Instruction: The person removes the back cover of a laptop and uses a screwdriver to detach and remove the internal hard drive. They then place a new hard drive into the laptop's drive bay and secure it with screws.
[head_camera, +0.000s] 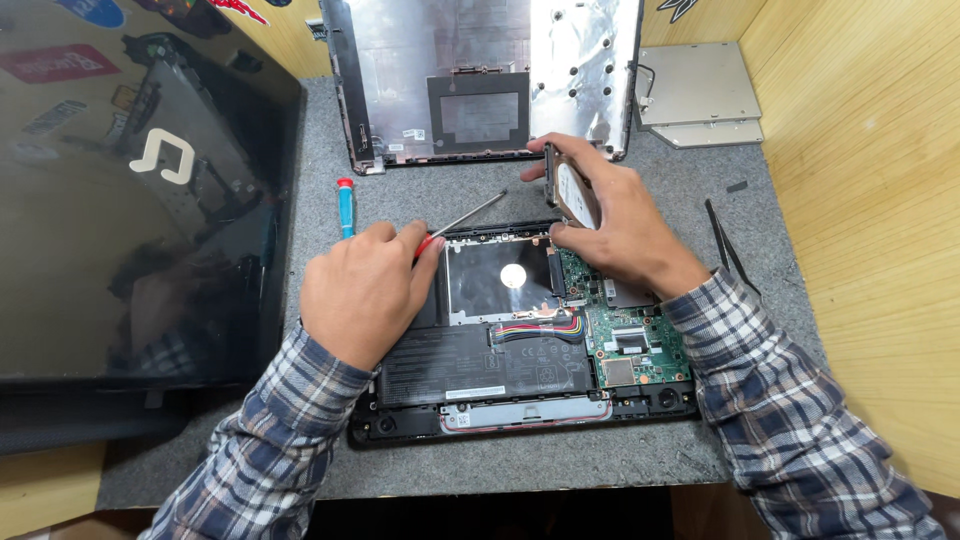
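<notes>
With the right hand pinching the hard drive tilted above the empty bay and the left hand clutching the screwdriver, the drive is best kept level, clear of the green board.

Grey mat under opened laptop, screwdriver.
</notes>
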